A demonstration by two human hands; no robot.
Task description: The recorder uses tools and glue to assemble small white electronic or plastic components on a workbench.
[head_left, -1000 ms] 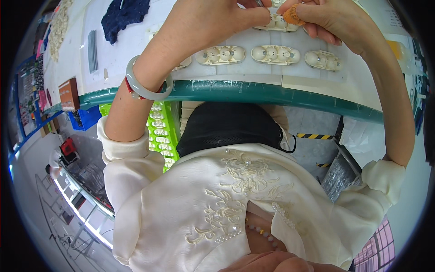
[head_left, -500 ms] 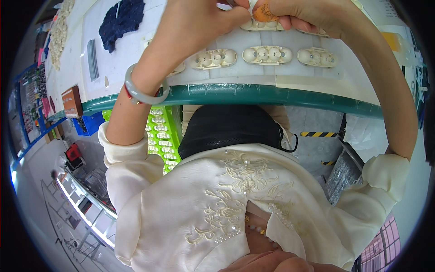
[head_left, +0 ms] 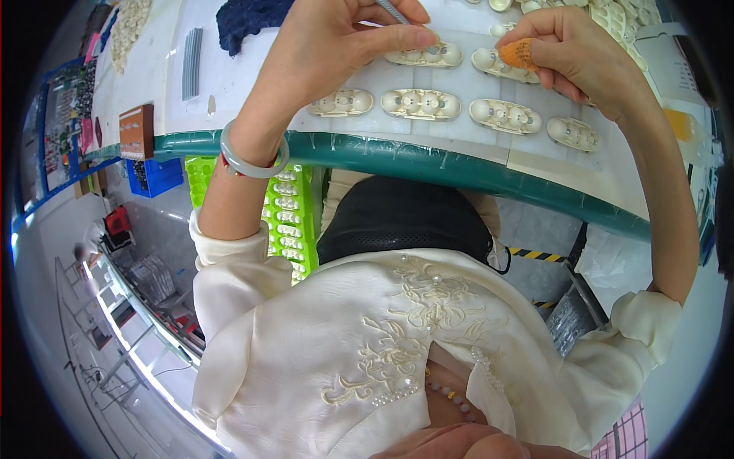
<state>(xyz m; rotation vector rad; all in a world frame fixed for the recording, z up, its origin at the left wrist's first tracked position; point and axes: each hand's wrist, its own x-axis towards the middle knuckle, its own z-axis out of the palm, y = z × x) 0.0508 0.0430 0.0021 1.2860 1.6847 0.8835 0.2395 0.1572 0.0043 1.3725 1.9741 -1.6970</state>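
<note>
My left hand (head_left: 348,47) is closed around a thin grey rod (head_left: 391,11), its thumb tip at a cream oval housing (head_left: 437,55) with round domes. To the right, my right hand (head_left: 577,57) has its fingers pinched at another such housing (head_left: 488,61). An orange cover (head_left: 518,53) wraps one of its fingers. What that pinch holds, if anything, is hidden. Several more oval housings form a row nearer me, among them one in the middle (head_left: 420,104) and one at the right end (head_left: 574,134).
More grey rods (head_left: 191,63) lie at the left, near a dark blue cloth (head_left: 248,23) and a brown block (head_left: 136,131). Loose cream parts (head_left: 623,19) are heaped at the far right. A green edge (head_left: 367,153) borders the table; below it stands a bright green tray (head_left: 306,222) of white parts.
My hands were close together at the top of the view; now they are apart, the right one farther right over a housing. The whole view has shifted, showing more of the table's far side.
</note>
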